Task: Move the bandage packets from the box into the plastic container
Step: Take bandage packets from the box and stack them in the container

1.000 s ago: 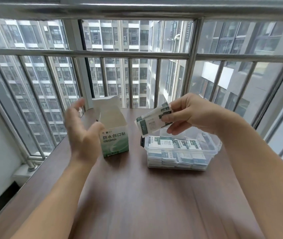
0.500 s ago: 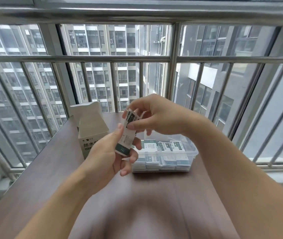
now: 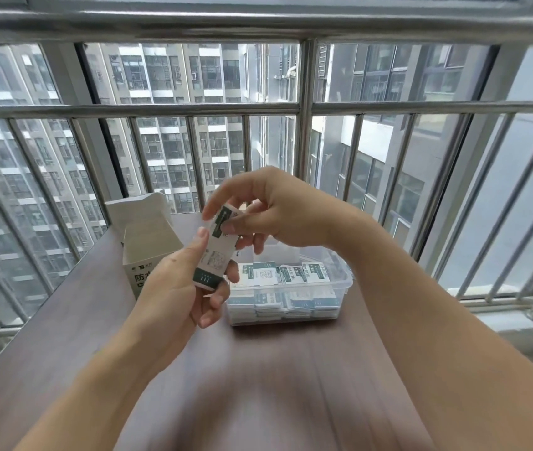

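Note:
A small stack of white-and-green bandage packets [image 3: 215,252] is held upright in the air between both hands. My left hand [image 3: 177,288] grips its lower end from the left. My right hand [image 3: 268,209] pinches its upper end with thumb and fingers. Behind my left hand stands the white bandage box [image 3: 146,242] with its top flap open; its lower front is hidden by my hand. To the right, the clear plastic container [image 3: 344,281] holds several rows of packets [image 3: 286,275].
Everything rests on a dark brown wooden table [image 3: 258,385]. Metal window bars [image 3: 304,131] run close behind the box and container, with high-rise buildings outside. The table's left edge drops off near the bars.
My left hand came away from the box and took hold of the packets held by my right hand. The packets turned upright. The view shifted left and slightly closer.

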Demonstrator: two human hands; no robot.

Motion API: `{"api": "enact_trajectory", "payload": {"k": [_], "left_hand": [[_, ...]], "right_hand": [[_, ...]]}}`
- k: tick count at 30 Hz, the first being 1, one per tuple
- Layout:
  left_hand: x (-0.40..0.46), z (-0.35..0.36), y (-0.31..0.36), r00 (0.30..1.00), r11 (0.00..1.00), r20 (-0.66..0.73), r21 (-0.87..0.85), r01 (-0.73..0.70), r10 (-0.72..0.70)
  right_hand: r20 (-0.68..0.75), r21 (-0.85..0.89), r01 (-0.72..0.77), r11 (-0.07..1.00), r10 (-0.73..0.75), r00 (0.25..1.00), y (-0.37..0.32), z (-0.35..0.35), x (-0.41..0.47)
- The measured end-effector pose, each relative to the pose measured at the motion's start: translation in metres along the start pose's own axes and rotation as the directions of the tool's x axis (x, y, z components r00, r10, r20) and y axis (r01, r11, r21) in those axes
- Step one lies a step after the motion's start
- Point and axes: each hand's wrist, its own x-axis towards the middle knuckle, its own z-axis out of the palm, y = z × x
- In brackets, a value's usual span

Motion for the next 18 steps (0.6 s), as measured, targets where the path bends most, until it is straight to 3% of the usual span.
{"api": "enact_trajectory", "payload": {"k": [6,9,11,14,16,18], "left_hand": [[0.004,-0.003,-0.003,1.0,0.999,0.021,-0.04,-0.02,0.021],[0.009,-0.011,-0.007,0.987,0.979,0.006,0.126,-0.159,0.16],[0.011,-0.019,-0.013,0.908,0.824,-0.027,0.432,-0.366,0.418],[0.012,-0.024,-0.019,0.72,0.418,0.067,0.776,-0.473,0.69],[0.012,-0.023,-0.021,0.701,0.33,0.089,0.836,-0.438,0.707],[0.015,-0.026,-0.024,0.738,0.36,0.073,0.838,-0.41,0.67]], "right_hand": [[0.025,0.084,-0.045,0.995,0.043,0.999,0.008,-0.012,-0.005],[0.063,0.23,-0.164,0.959,0.153,0.986,0.021,-0.037,-0.017],[0.038,0.237,-0.259,0.937,0.257,0.966,0.033,-0.054,-0.025],[-0.05,-0.023,-0.379,0.925,0.378,0.925,0.047,-0.063,-0.029],[-0.058,-0.242,-0.414,0.877,0.413,0.909,0.046,-0.057,-0.025],[-0.037,-0.378,-0.425,0.823,0.445,0.895,0.042,-0.048,-0.019]]}}
